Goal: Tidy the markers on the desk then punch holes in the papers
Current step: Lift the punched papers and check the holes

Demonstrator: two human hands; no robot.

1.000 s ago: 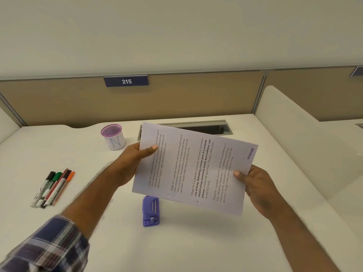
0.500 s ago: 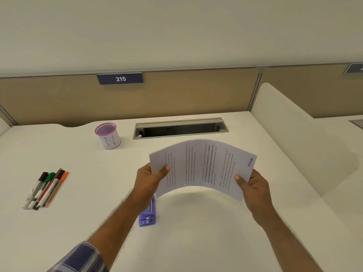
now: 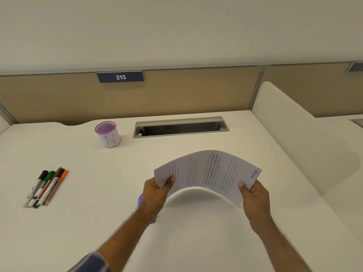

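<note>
Both hands hold the printed papers above the desk, bowed upward in an arch.

The left hand pinches the left edge, thumb on top and fingers curled beneath; the right hand pinches the right edge the same way. A purple hole punch lies on the desk, mostly hidden behind the left wrist. The markers lie side by side at the left, well apart from the mesh pen cup near the rear cable slot.
</note>
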